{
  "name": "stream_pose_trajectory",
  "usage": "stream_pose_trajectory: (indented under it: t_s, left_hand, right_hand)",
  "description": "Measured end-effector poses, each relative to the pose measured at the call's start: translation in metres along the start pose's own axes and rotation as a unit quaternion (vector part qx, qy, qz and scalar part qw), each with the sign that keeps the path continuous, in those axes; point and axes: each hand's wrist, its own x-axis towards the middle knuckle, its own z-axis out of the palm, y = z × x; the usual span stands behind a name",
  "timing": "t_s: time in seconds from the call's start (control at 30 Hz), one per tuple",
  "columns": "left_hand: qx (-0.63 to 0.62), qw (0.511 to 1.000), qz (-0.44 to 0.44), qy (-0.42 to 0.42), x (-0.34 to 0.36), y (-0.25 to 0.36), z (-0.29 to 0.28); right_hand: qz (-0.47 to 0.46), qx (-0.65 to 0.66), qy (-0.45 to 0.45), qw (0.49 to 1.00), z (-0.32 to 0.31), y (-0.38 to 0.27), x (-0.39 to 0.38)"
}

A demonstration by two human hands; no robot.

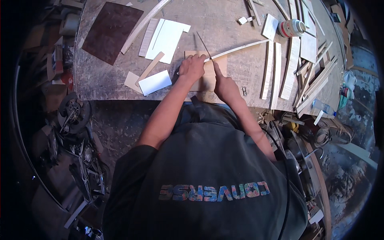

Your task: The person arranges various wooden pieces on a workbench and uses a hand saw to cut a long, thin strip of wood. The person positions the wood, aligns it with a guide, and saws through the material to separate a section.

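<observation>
A pale, slightly curved wooden strip [240, 49] lies on the workbench, its near end over a square brown board [218, 74]. My left hand [193, 67] is closed on that end, pressing it against the board. In my right hand [227, 87] is a long thin-bladed hand tool [204, 44], gripped by its handle. Its narrow dark blade crosses the strip just right of my left fingers and points away from me. Whether the blade is a saw or a file, I cannot tell. The strip's end under my left hand is hidden.
White panels [166, 40] and a dark brown sheet [113, 33] lie on the workbench [112, 86] to the left. At the right are a white jar [292, 28], several wooden strips [275, 74] and a clear bottle [323, 107]. Motorcycle parts [74, 114] stand on the floor at left.
</observation>
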Motion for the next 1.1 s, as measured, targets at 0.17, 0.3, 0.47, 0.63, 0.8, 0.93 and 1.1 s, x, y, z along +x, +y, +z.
stream_pose_trajectory:
  t_s: [0.17,0.3,0.47,0.63,0.8,0.93,1.1]
  left_hand:
    - [-0.001,1.0,-0.013,-0.004,0.0,-0.002,0.002]
    - [0.002,1.0,-0.002,0.004,0.002,-0.001,0.001]
    - [-0.001,1.0,-0.015,-0.003,0.003,-0.002,-0.001]
    - [0.0,1.0,-0.009,-0.008,0.003,-0.002,0.001]
    - [-0.009,1.0,-0.017,-0.008,0.0,-0.001,-0.001]
    - [-0.016,1.0,-0.005,0.003,0.002,-0.004,0.003]
    - [-0.008,1.0,-0.01,-0.004,0.002,-0.005,0.006]
  right_hand:
    - [0.01,0.004,-0.047,0.999,-0.026,0.001,-0.045]
    - [-0.014,0.004,0.011,1.0,-0.003,0.001,-0.009]
    - [0.021,0.009,-0.041,0.999,-0.027,-0.004,-0.042]
    - [-0.015,0.025,0.026,0.999,0.003,-0.001,-0.006]
    - [-0.003,0.029,-0.019,0.999,-0.013,0.002,-0.039]
    - [-0.016,0.029,0.019,0.999,0.003,0.007,-0.011]
    - [-0.013,0.035,-0.007,0.999,-0.005,0.007,-0.025]
